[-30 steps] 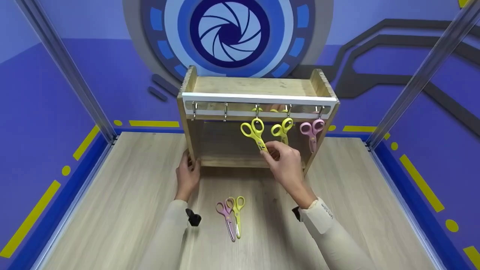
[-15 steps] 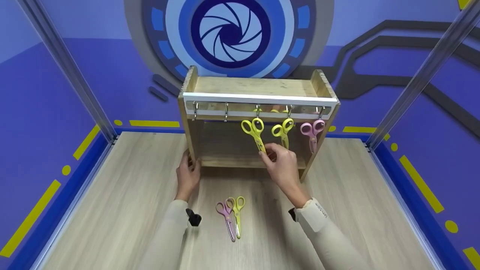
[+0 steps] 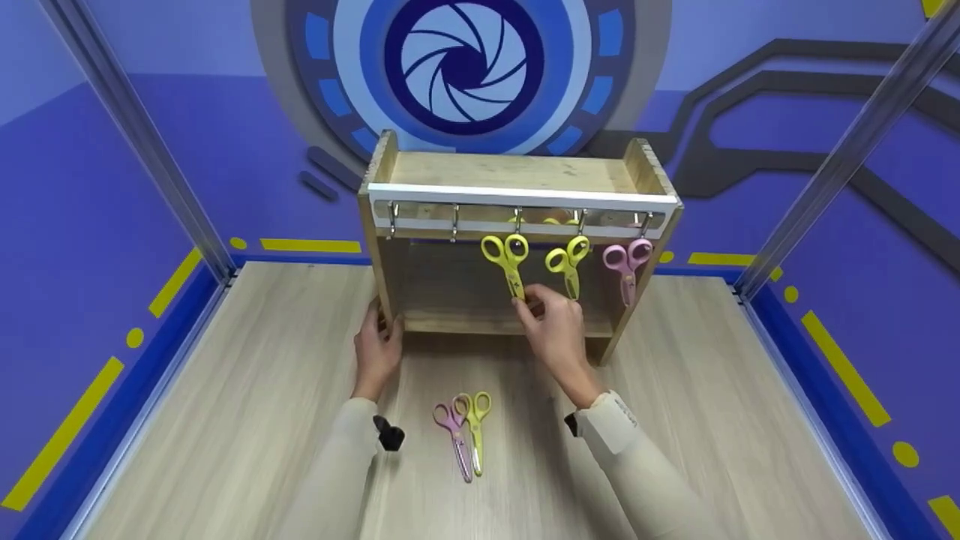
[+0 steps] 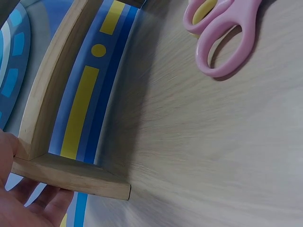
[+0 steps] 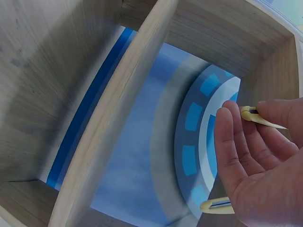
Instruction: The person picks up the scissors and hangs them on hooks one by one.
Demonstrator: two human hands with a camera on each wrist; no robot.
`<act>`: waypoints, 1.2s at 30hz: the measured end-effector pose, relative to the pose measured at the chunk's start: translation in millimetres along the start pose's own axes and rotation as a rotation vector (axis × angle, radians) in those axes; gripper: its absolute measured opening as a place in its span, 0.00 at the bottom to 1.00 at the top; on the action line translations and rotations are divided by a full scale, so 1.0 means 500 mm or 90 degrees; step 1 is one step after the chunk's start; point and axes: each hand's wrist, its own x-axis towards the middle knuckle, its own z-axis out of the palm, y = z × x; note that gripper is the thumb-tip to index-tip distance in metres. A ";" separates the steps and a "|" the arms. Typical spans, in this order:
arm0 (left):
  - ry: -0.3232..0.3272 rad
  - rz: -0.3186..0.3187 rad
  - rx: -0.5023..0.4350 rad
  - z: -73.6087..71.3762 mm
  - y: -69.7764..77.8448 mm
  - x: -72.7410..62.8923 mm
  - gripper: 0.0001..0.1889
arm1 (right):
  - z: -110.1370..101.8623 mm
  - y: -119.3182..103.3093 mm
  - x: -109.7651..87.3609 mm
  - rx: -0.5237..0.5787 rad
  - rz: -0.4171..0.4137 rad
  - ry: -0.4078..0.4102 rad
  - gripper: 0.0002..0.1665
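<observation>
The head view looked forward and down at the shelf (image 3: 517, 171); both wrist views, much closer and apparently tilted, shared parts of it.

Right hand (image 5: 260, 165): at 4 o'clock, thumb and fingers pinching yellow scissors (image 5: 247, 114) at 3 o'clock.
Second yellow scissors (image 5: 217, 206): at 5 o'clock, partly hidden by the hand.
Wooden board (image 5: 113, 116): slants from 12 to 7 o'clock.

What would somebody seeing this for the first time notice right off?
Probably the big blue circular design on the back wall, above and behind the wooden shelf. Next, the bright yellow scissors at the shelf's middle hook, pinched low down by the right hand. On the table in front, a pink pair and another yellow pair lie with handles overlapping.
</observation>
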 end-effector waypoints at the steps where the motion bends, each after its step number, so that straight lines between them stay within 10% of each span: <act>1: 0.000 -0.003 0.001 0.000 0.000 0.000 0.28 | 0.001 0.001 0.000 0.001 -0.002 0.003 0.04; 36: -0.007 0.000 -0.010 0.001 -0.001 0.000 0.28 | -0.003 0.008 -0.005 -0.021 0.003 -0.002 0.09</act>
